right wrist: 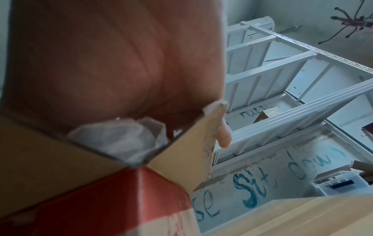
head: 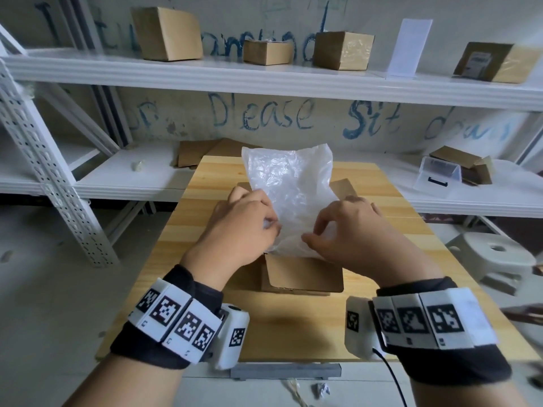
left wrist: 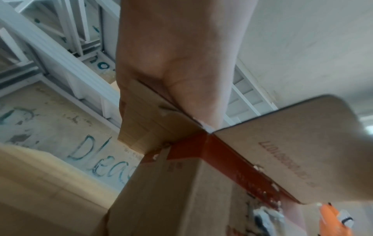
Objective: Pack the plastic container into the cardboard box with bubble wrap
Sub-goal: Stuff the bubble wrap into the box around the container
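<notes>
We see both hands at the centre of the head view, working a sheet of bubble wrap (head: 289, 195) into the open cardboard box (head: 302, 277) on the wooden table (head: 293, 327). The left hand (head: 244, 221) has its fingers curled, pinching the wrap's left edge. The right hand (head: 349, 230) is bent over the lower right of the sheet, fingertips pinching or pressing it; we cannot tell which for certain.

The upper half of the sheet stands up out of the box toward the top of the frame; the lower end is tucked inside.

Risks, as we judge them: the tall loose end may spring back out once released, since the film looks stiff and light. The near flap (head: 304, 279), lying outward toward the bottom of the frame, could fold in and trap the wrap. Pushing down hard on one side could tip or slide the box.

Hidden: the box interior is covered by hands and wrap, so we cannot say whether the plastic container is already inside. A clear container (head: 437, 174) sits on the shelf at middle right; whether that is the one, we cannot tell. Both wrist views are blurred, filled by palm and box corner.
</notes>
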A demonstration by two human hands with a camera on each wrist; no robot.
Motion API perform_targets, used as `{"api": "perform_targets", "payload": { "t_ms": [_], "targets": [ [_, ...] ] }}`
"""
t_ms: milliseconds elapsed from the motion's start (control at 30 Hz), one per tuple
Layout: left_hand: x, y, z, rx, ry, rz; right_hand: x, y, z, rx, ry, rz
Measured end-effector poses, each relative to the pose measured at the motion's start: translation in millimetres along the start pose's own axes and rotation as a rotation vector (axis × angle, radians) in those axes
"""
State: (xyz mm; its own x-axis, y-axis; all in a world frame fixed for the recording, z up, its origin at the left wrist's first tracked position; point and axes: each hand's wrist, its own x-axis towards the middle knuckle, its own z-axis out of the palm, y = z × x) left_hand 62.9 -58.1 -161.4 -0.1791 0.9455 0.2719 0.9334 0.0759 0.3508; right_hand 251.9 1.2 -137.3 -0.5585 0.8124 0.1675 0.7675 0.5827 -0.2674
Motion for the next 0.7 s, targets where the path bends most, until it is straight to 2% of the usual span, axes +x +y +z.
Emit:
{"api": "perform_targets", "payload": {
  "t_ms": [67, 167, 233, 300, 400, 500, 600, 700],
  "targets": [
    [-1.7, 0.0, -1.1, 0.047, -0.121, 0.022, -2.0, -3.4, 1.2, -0.018, -0.058, 0.045],
    [-4.6, 3.0, -4.3, 0.049, -0.206, 0.024, -0.6, -7.9, 4.8, -0.044, -0.138, 0.095],
    [-7.7, 3.0, -8.0, -0.033, -0.254, -0.012, 1.7, -8.5, 6.5, -0.024, -0.146, 0.116],
    [-9.6, -1.3, -10.9, -0.124, -0.237, 0.0, 2.7, -8.5, 6.6, 0.0, -0.165, 0.135],
    [-12.8, -5.0, -16.4, -0.182, -0.086, 0.046, 0.7, -9.9, 4.1, -0.036, -0.193, 0.117],
    [-15.1, -4.7, -18.3, -0.123, 0.004, 0.072, -3.1, -8.4, -4.0, -0.058, -0.116, -0.019],
    [-17.0, -4.8, -15.4, -0.108, -0.051, 0.047, -5.7, -9.1, -16.6, -0.048, 0.025, -0.223],
    [-15.9, -5.9, -14.2, -0.131, -0.068, 0.048, -4.6, -13.1, -25.2, -0.015, 0.064, -0.322]
  ]
}}
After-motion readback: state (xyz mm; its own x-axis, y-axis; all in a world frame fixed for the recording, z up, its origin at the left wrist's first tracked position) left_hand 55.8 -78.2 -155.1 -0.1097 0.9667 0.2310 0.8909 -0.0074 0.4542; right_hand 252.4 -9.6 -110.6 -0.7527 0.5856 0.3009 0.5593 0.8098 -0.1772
